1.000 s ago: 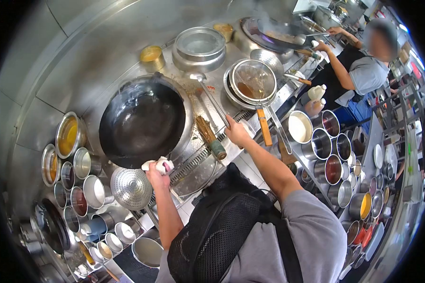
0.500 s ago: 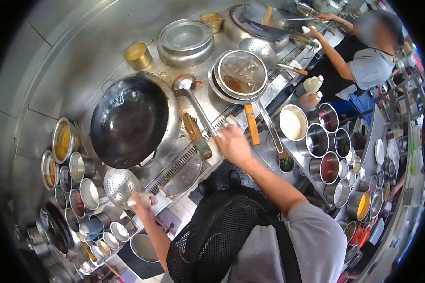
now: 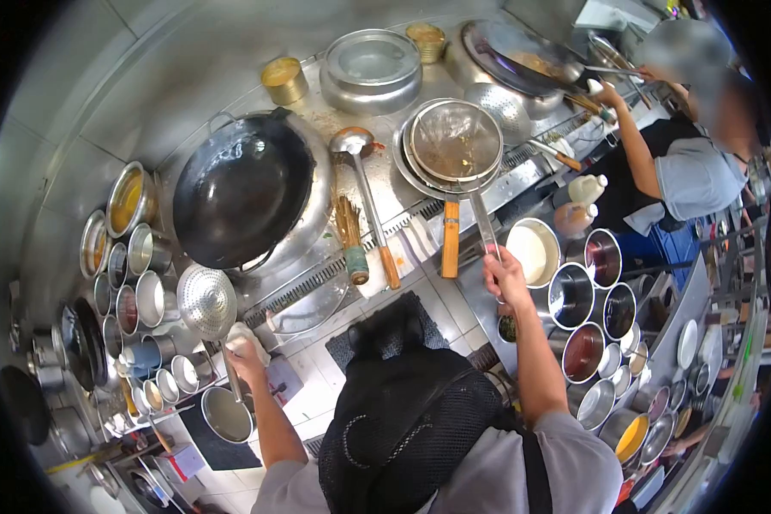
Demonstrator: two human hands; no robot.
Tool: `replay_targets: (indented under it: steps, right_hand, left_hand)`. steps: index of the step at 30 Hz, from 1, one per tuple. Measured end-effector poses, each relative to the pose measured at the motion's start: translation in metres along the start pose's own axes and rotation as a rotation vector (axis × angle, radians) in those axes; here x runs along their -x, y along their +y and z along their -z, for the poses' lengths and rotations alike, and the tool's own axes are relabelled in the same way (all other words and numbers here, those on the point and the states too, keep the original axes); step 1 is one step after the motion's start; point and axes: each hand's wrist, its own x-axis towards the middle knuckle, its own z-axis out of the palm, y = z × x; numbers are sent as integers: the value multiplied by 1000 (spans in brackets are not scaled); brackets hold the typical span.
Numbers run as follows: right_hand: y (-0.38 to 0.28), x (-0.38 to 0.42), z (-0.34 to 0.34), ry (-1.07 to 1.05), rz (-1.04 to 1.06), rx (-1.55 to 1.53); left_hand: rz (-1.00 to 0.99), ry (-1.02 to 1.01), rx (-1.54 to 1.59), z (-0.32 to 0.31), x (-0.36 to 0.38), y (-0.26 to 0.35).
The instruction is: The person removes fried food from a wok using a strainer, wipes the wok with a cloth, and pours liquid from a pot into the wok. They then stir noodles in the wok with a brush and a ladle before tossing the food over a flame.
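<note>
My right hand (image 3: 506, 278) is closed round the long metal handle of a fine-mesh strainer (image 3: 456, 141). The strainer rests over a round pan, whose wooden handle (image 3: 451, 240) sticks out toward me. My left hand (image 3: 247, 355) grips a folded white cloth (image 3: 250, 337) right at the handle of a perforated skimmer (image 3: 206, 302). A ladle (image 3: 366, 193) lies on the steel counter, wooden handle toward me, beside a bamboo brush (image 3: 350, 240). A black wok (image 3: 244, 190) sits on the burner ahead of my left hand.
Pots of sauces and seasonings (image 3: 150, 298) crowd the left side, and more pots (image 3: 571, 295) line the right. Brass-coloured tins (image 3: 283, 80) and a lidded pot (image 3: 371, 73) stand at the back. To the right, a co-worker (image 3: 694, 167) handles a steaming wok (image 3: 531, 64).
My right hand has left the ladle handle, which now lies down, and moved right to take hold of the strainer handle. My left hand has shifted slightly with the cloth.
</note>
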Motion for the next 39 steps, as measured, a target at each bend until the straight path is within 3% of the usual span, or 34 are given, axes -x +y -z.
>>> replay_targets:
  steps: [2, 4, 6, 7, 8, 9, 11, 13, 16, 17, 18, 20, 21, 23, 25, 27, 29, 30, 33, 34, 36, 38, 39]
  right_hand:
    - [-20, -11, -12, -40, 31, 24]
    - [-47, -39, -38, -127, 174, 304]
    - [-74, -79, -96, -53, 243, 522]
    - [-55, -135, -109, 23, 715, 802]
    - [-73, -144, -144, 89, 592, 956]
    - [-72, -174, -169, 101, 624, 1178]
    - [-83, -199, -220, 45, 434, 1407]
    - [-48, -261, -228, -52, 447, 1531]
    - [-46, -261, -239, -34, 400, 1463]
    - [-22, -283, -227, 10, 540, 1435]
    - [-27, -257, -215, 40, 513, 1434]
    - [-62, -162, -194, -33, 479, 870]
    - [-63, -127, -173, -54, 373, 712]
    - [-60, -55, -135, -30, 180, 439]
    - [-44, -9, -103, 20, 39, 196]
    - [-19, 9, -68, 37, 83, 352]
    - [1, 23, -55, 137, 69, 190]
    - [25, 9, -34, 50, 79, 218]
    - [20, 42, -37, 335, 51, 566]
    - [30, 58, -43, 671, 189, 898]
    - [40, 119, -42, 909, 320, 638]
    - [89, 181, -23, 1089, 264, 416]
    - [141, 199, -6, 1169, 193, 358]
  left_hand:
    - [-142, 42, -25, -10, 3, -15]
    - [-166, 55, 46, -5, 17, -6]
    - [57, 62, 40, 8, 25, 18]
    - [-2, 99, 45, 6, 24, 11]
    - [-16, 89, 56, 6, 28, 6]
    - [-73, 117, 58, 9, 32, 6]
    - [-144, 146, 67, 18, 36, 16]
    - [-190, 167, 70, 39, 53, 29]
    - [-280, 152, 96, 72, 72, 73]
    - [-274, 121, 229, 76, 78, 96]
    - [-193, -8, 407, 58, 76, 88]
    - [-361, -412, 512, 66, 82, 149]
    - [-473, -494, 618, 55, 87, 168]
    - [-506, -819, 733, 38, 93, 209]
    - [-616, -973, 713, 18, 88, 230]
    - [-729, -1219, 726, 4, 104, 254]
    - [-698, -1400, 742, -8, 116, 261]
    - [-680, -1496, 748, -23, 119, 254]
    - [-748, -1640, 597, -17, 143, 245]
    - [-756, -1671, 515, -21, 147, 239]
    - [-783, -1717, 421, -27, 155, 226]
    - [-850, -1824, 255, -37, 165, 207]
    - [-746, -1926, 205, -64, 160, 185]
